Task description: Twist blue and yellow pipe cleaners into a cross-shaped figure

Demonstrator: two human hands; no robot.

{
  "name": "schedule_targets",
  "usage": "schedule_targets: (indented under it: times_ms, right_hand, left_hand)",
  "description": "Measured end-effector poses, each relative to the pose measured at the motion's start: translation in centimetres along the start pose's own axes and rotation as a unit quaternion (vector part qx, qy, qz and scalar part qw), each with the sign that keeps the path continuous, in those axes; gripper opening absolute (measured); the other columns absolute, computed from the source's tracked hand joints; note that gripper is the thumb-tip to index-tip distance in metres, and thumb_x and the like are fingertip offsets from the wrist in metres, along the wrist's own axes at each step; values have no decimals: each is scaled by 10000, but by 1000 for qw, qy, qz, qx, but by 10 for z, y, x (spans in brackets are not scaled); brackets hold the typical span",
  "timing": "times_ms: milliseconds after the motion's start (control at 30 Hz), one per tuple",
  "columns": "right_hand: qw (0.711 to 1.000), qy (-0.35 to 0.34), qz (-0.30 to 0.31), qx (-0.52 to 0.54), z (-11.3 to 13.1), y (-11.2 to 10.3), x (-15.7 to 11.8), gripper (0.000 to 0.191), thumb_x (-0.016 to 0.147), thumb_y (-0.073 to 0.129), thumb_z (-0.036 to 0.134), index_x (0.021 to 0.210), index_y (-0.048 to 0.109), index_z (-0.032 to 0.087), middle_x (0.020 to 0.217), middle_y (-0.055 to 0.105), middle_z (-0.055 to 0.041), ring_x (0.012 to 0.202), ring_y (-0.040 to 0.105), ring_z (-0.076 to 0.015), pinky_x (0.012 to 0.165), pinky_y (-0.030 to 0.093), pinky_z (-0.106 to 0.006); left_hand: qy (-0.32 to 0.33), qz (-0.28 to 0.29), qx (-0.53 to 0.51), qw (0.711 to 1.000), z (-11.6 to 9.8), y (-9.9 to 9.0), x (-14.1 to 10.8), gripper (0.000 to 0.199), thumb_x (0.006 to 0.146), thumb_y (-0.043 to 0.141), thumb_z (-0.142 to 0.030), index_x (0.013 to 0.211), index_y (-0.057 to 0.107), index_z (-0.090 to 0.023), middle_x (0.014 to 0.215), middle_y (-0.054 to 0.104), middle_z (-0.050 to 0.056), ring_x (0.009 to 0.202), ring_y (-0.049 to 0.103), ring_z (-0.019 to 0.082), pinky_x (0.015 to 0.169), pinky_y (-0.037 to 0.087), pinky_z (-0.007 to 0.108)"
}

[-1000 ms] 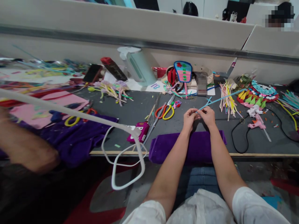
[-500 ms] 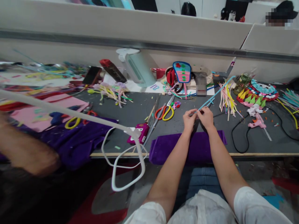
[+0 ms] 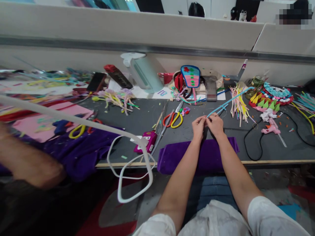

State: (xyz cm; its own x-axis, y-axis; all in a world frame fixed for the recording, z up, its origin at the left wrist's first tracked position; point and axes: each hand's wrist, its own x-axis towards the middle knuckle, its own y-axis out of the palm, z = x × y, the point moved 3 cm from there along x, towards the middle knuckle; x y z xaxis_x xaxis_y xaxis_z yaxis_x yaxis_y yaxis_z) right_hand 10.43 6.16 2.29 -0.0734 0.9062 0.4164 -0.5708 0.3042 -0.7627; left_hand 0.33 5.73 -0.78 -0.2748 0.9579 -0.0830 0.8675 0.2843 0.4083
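Observation:
Both my hands meet above the grey table, fingertips pinched close together. My left hand [image 3: 199, 127] is closed at the near end of a light blue pipe cleaner [image 3: 229, 102]. My right hand [image 3: 215, 126] also grips it, just right of the left one. From my fingers the pipe cleaner slants up to the right, its far tip bent over near a bundle of pastel pipe cleaners [image 3: 239, 104]. A shorter blue piece crosses it close to my right hand. Under my forearms lies a folded purple cloth [image 3: 206, 157].
Scissors [image 3: 176, 120] with red and yellow handles lie left of my hands, beside a magenta box [image 3: 149, 141]. A pink glue gun [image 3: 271, 128] with a black cord rests at right. A white tube [image 3: 98, 123] crosses the left side, near another person's arm [image 3: 34, 160].
The far end of the blue pipe cleaner has dipped and its tip now curves over. My hands stay pinched together and have shifted very slightly left in view.

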Motion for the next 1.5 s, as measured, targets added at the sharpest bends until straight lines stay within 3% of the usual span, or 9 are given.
schedule_targets:
  times_ms: [300,600,800,1067,1267,1500]
  right_hand:
    - [999,-41,30,1,7,2,-5,209,879,482,258,772,658,221,896,646,-33,849,586,-157,735,426,-250]
    - [995,-5,20,93,1,6,-4,192,835,494,223,812,684,216,924,676,-21,932,605,-157,884,433,-257]
    - [995,39,50,76,-2,4,0,188,836,519,251,769,685,193,886,657,-47,806,604,-159,766,447,-258]
    - [998,12,46,49,-4,7,-1,174,849,516,243,805,675,189,903,636,-60,825,599,-165,773,444,-264]
    - [994,10,37,98,-3,6,-1,182,830,518,211,793,694,180,905,656,-56,879,613,-162,832,445,-263]
    - [989,52,25,133,-6,2,3,170,793,546,247,704,670,172,787,647,-41,711,583,-155,724,446,-266]
  left_hand:
    - [-38,-35,7,999,-1,-6,1,224,556,743,-302,650,675,-110,529,527,-22,487,470,66,516,444,205]
    - [-56,-46,-2,997,3,-11,5,201,547,711,-255,681,686,-107,540,577,-2,487,521,88,530,477,234]
    - [-60,-45,-3,997,2,-9,4,215,554,727,-261,704,696,-110,592,621,29,534,573,105,576,514,262]
    - [-48,-39,15,998,1,-9,3,216,569,736,-261,715,706,-104,594,629,35,537,585,112,579,522,268]
    - [-54,-51,6,997,3,-11,6,220,565,742,-263,712,709,-102,596,635,38,540,592,117,585,524,276]
    - [-58,-53,-32,996,3,-9,7,202,564,747,-239,703,698,-102,623,661,49,567,618,120,652,534,288]
